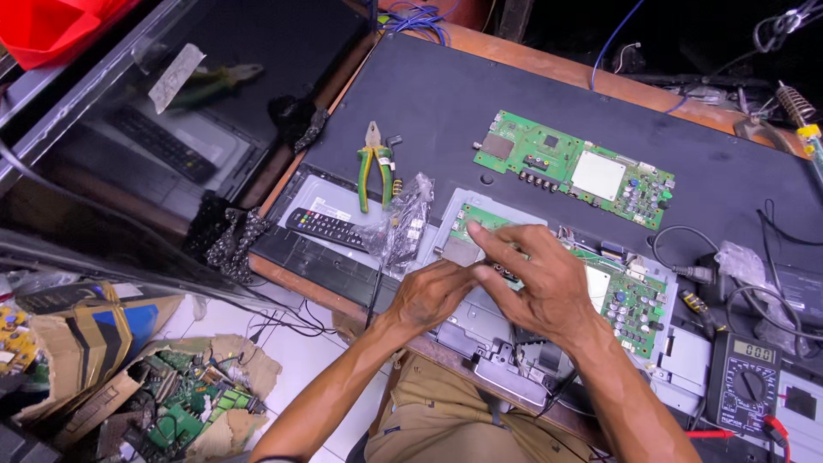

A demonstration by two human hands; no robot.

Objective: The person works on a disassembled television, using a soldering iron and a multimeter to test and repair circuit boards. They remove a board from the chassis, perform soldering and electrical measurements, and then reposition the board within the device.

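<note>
The person's khaki trousers (437,411) fill the bottom edge, and both bare forearms reach up from there to the work surface. The left hand (429,296) rests with its fingers curled together against the near left edge of a green circuit board (630,296) that sits in a grey metal frame (480,330). Whether those fingers actually pinch anything cannot be told, since the right hand partly covers them. The right hand (536,279) lies over the left part of the same board, its fingers spread apart and stretched toward the board's left corner, the fingertips touching its surface near a row of small sockets.

A second green circuit board (574,167) lies loose on the black mat (446,94), well apart and farther from the person. Left of the hands lies a crumpled clear plastic bag (403,223), beside it a black remote control (326,227), and just above them a pair of pliers (375,171) with green and yellow handles. At the right edge sits a multimeter (747,377) with a round dial, its red lead near it, and black cables (686,249) loop around it. A soldering iron (797,107) stands at the far right. On the floor at the lower left, a torn cardboard box (163,403) holds scrap boards.
</note>
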